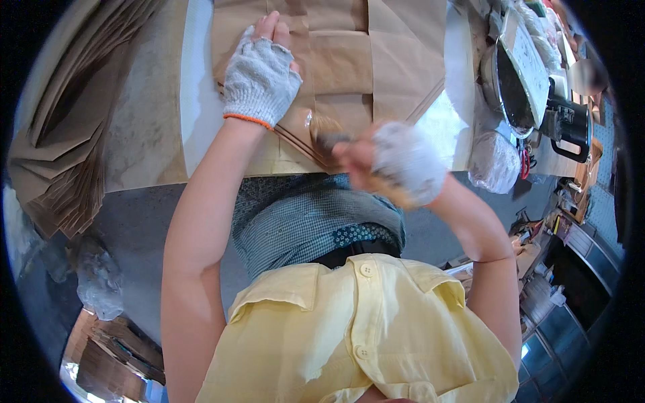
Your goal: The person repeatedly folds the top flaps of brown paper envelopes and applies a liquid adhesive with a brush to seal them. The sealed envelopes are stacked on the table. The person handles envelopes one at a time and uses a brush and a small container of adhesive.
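My left hand (pixel 263 75), in a white knit fingerless glove with an orange cuff, lies flat on a layered stack of folded brown paper (pixel 406 60). Its fingers point away from me. My right hand (pixel 398 161), gloved the same way and smeared by motion, grips a brush (pixel 327 136) with pale bristles and a dark ferrule. The bristles are over the near edge of the paper, just right of the left hand; whether they touch it I cannot tell. A small shiny wet-looking spot shows beside them.
A white sheet (pixel 195 87) lies under the paper on the table (pixel 144 134). More folded brown paper (pixel 67 127) is stacked at the left. On the right stand a round metal pan (pixel 492 80), a dark pot (pixel 573 127) and a clear plastic bag (pixel 494 161), with red-handled scissors (pixel 525 161) nearby.
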Available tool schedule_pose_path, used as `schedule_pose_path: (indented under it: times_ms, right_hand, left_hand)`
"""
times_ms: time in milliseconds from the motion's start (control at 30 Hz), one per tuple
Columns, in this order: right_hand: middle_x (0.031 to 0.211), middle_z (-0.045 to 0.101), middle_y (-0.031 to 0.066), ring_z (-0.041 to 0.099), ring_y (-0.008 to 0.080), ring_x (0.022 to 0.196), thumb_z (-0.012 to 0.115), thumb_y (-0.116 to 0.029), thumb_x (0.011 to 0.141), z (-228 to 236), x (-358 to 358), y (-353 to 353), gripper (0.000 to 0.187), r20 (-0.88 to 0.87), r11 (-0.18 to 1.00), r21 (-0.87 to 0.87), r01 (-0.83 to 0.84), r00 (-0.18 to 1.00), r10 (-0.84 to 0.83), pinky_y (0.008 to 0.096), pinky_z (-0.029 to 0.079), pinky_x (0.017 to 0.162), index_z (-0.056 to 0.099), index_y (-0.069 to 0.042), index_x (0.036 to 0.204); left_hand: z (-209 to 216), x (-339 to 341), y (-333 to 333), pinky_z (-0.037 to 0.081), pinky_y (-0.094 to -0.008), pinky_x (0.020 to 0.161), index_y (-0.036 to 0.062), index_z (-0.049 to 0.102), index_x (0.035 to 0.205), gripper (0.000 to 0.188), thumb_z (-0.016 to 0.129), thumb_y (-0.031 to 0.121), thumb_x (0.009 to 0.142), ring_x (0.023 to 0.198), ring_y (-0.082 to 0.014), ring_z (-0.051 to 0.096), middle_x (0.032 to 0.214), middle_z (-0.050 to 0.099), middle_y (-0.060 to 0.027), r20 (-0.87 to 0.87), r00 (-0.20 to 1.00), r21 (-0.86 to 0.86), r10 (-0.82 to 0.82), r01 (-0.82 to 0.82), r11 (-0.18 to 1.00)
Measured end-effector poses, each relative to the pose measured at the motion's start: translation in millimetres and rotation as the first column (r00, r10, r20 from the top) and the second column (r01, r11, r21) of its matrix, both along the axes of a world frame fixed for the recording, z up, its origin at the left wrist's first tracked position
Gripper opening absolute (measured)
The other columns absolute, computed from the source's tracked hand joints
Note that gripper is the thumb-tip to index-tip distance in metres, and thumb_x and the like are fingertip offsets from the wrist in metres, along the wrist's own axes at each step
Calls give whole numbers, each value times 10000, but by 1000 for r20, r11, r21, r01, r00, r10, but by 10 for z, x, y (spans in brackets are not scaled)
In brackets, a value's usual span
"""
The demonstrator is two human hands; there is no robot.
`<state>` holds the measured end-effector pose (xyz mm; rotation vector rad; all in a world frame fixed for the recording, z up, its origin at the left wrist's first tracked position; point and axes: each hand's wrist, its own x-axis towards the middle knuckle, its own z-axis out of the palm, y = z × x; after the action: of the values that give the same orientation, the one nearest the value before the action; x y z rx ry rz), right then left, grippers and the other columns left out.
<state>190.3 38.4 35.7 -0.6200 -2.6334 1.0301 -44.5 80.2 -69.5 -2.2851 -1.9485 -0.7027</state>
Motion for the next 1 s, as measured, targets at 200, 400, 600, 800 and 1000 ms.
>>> schedule_pose_path:
  times_ms: [200,400,600,800,1000]
  right_hand:
    - [632,605,50,592,179,607,627,-173,891,33,450,210,160,-106,615,-710,343,812,-575,359,532,633,627,-95,751]
    - [639,598,22,536,76,557,567,-309,975,-404,-60,612,309,-22,427,-574,699,508,-861,242,460,524,675,-35,880]
    - [653,637,69,566,101,502,607,-320,936,-201,-332,1021,302,188,331,-782,528,706,-682,228,432,422,682,-28,910]
    - [651,583,91,589,224,604,679,-71,831,-372,-592,924,21,-233,887,-67,458,857,-460,312,468,573,676,-92,835]
    - [939,653,74,593,193,721,724,-176,863,-289,158,777,282,-175,692,595,409,906,-385,316,479,636,650,-107,1126]
  left_hand:
    - [74,-22,-520,395,-447,1101,-31,392,1381,606,577,63,811,1334,-388,432,1511,367,-193,107,992,-41,-65,70,997]
    - [76,106,-704,348,-461,1140,-16,383,1332,570,577,14,796,1385,-384,379,1524,335,-195,146,988,-92,-43,57,994]
    - [169,103,-763,376,-448,1114,-59,391,1347,591,588,49,800,1353,-384,405,1478,362,-188,243,968,-152,60,-23,988]
    - [170,105,-702,393,-440,1099,-84,421,1336,589,603,85,802,1335,-371,420,1475,352,-177,168,985,-146,39,-14,989]
    - [149,72,-718,399,-428,1098,-76,449,1279,529,605,92,802,1358,-362,403,1481,349,-163,150,989,-125,14,5,992]
